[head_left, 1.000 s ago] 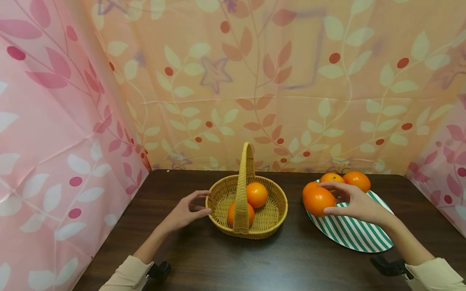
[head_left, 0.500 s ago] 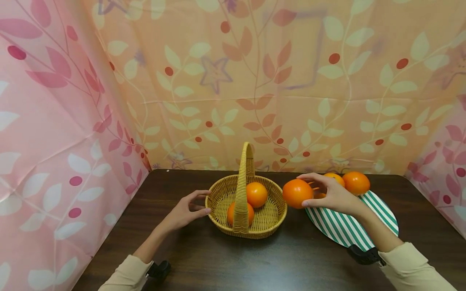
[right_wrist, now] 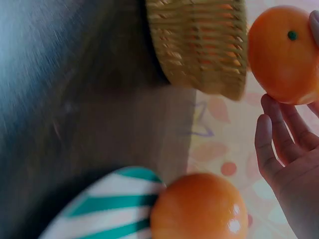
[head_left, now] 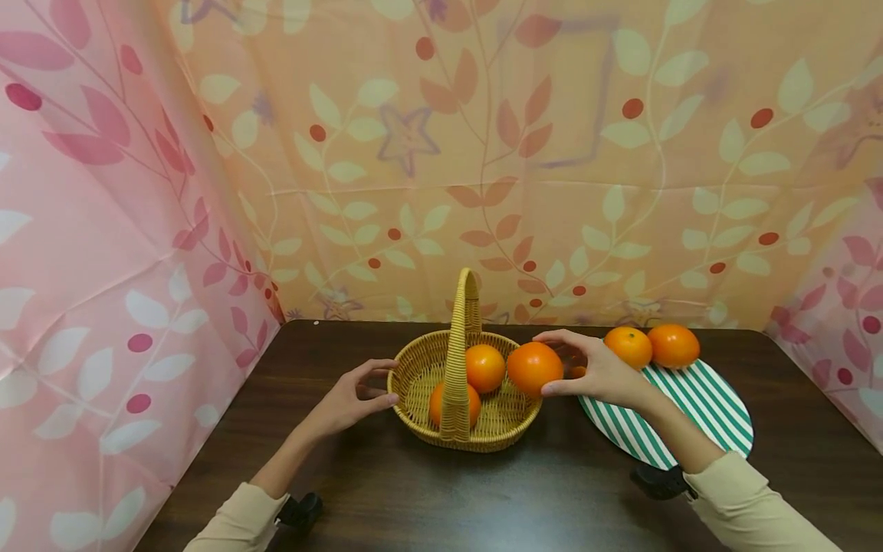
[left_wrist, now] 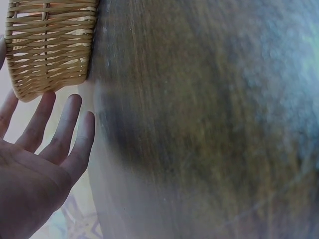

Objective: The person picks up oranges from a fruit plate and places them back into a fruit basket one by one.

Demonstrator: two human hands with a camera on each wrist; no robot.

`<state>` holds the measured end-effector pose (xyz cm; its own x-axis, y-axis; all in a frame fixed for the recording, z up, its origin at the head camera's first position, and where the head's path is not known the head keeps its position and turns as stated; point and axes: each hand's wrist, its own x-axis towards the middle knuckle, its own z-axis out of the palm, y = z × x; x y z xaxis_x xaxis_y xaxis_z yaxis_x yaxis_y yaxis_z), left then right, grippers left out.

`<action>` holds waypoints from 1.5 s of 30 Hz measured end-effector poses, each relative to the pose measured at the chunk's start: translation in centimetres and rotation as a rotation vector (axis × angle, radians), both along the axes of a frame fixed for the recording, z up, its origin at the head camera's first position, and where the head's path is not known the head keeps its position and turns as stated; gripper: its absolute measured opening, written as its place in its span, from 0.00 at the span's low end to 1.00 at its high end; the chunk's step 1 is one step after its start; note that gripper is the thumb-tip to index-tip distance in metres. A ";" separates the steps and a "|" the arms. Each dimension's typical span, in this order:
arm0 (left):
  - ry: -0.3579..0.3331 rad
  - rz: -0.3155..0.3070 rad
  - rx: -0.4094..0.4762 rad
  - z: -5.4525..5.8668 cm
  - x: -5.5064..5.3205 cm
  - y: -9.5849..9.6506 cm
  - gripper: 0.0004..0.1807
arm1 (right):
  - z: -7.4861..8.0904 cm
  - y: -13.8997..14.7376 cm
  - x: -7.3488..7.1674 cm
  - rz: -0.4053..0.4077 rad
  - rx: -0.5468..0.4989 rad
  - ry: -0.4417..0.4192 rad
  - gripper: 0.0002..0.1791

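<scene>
My right hand (head_left: pixel 599 369) holds an orange (head_left: pixel 535 369) between thumb and fingers at the right rim of a yellow wicker basket (head_left: pixel 414 429). In the right wrist view this orange (right_wrist: pixel 284 55), with a green stem dot, is level with the basket's rim. Two more oranges lie inside, one orange (head_left: pixel 486 368) behind and another orange (head_left: pixel 444 405) partly hidden by the handle. My left hand (head_left: pixel 353 400) touches the basket's left rim with thumb and fingertips spread. In the left wrist view the fingers (left_wrist: pixel 64 130) are fairly straight beside the wicker wall.
To the right lies a green-and-white striped oval plate (head_left: pixel 690 418). Two oranges sit at its back, one orange (head_left: pixel 628 348) beside another orange (head_left: pixel 674 346). A further orange is mostly hidden behind my right hand. A patterned cloth (head_left: pixel 441 153) hangs behind the dark wooden table (head_left: pixel 441 498).
My right hand has carried the orange leftward from above the striped plate to the basket's right rim. The left hand has stayed at the basket's left side.
</scene>
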<state>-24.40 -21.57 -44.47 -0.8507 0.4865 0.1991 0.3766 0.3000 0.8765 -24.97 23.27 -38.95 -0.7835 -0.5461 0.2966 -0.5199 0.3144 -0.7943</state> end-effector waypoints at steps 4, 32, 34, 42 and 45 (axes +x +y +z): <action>-0.004 0.003 -0.004 0.0 0.0 0.0 0.31 | -0.7 -1.2 0.2 0.026 -0.014 0.005 0.35; -0.004 0.001 -0.007 -0.1 0.1 0.1 0.31 | -3.2 -3.3 1.0 0.012 0.040 0.167 0.39; -0.002 -0.001 -0.005 -0.1 0.0 0.1 0.31 | -3.1 -3.1 1.0 0.006 0.038 0.162 0.37; 0.000 -0.002 0.003 -0.2 0.0 0.0 0.31 | -2.3 -1.0 1.2 -0.039 -0.041 0.164 0.21; -0.003 -0.001 0.003 -0.2 0.0 0.0 0.31 | -2.0 0.2 1.4 -0.065 -0.051 0.160 0.18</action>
